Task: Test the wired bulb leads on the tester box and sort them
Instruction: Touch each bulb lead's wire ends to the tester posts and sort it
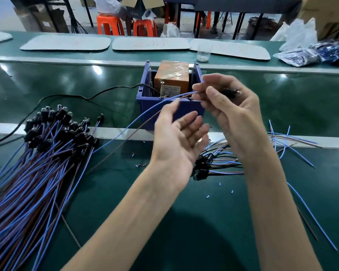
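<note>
Over the green table [184, 222], just in front of the blue bin [145, 100]: grips 1 wired bulb lead [135, 122] in the right hand [233, 118], thumb and fingers curled round its black bulb end [232, 93]. Lets its 2 wires, blue and brown, run down and to the left, across the bin's front, onto the tabletop. Holds the left hand [176, 139] palm up just below those wires, fingers loose and slightly blurred, grasping nothing; cannot tell whether the thumb touches a wire.

Inside the bin, upright: orange tester box [171, 79] wrapped in clear tape, black cable [67, 95] snaking off to the left. At the table's left: large pile of bulb leads [47, 153], black bulb ends bunched at the far side, wires fanned toward the near edge. Beneath the right wrist: smaller pile [204, 165] of the same leads. Farther right: loose wires [286, 141] lying crossed. Scattered about: short insulation snippets [207, 196]. On the far bench: clear cup [203, 52] of small white pieces, pale boards [67, 43], plastic bags [301, 53].
</note>
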Demonstrator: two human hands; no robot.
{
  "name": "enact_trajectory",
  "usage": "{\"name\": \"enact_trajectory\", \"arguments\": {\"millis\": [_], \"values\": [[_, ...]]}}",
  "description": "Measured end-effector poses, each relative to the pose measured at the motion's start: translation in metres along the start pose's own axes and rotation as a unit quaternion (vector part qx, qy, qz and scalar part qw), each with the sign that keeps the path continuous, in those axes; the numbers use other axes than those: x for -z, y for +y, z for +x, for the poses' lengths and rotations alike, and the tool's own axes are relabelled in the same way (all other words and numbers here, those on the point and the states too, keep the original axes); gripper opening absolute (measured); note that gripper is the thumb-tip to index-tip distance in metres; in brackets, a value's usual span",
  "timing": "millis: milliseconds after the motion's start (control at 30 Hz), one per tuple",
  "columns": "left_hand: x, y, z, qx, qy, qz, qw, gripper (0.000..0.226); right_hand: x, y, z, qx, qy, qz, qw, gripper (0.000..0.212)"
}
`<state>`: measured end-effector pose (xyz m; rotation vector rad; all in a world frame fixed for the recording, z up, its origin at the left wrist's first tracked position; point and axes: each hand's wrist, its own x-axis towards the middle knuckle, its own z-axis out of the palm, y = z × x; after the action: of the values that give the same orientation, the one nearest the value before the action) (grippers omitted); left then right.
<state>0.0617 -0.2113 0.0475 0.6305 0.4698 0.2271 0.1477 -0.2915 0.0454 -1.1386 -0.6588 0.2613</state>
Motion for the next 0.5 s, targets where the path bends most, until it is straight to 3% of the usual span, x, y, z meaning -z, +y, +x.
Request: {"name": "enact_trajectory", "arguments": {"millis": [67,167,333,500], "values": [[0.003,0.002,0.002,0.066,0.013,-0.136,0.988,0.056,0.007,-0.003,-0.002,0.008,-0.037,0.006,0.999,0.018],[0.007,0.012,0.003,0.012,0.040,-0.202,0.979,0.065,0.014,-0.008,-0.003,0.019,-0.054,-0.010,0.998,0.021],[0.014,0.040,0.005,-0.053,0.077,-0.281,0.955,0.047,0.028,-0.011,-0.002,0.027,-0.020,-0.042,0.999,0.031],[0.019,0.051,0.002,-0.114,0.095,-0.322,0.935,0.041,0.035,-0.013,0.003,0.009,0.043,0.043,0.998,0.039]]}}
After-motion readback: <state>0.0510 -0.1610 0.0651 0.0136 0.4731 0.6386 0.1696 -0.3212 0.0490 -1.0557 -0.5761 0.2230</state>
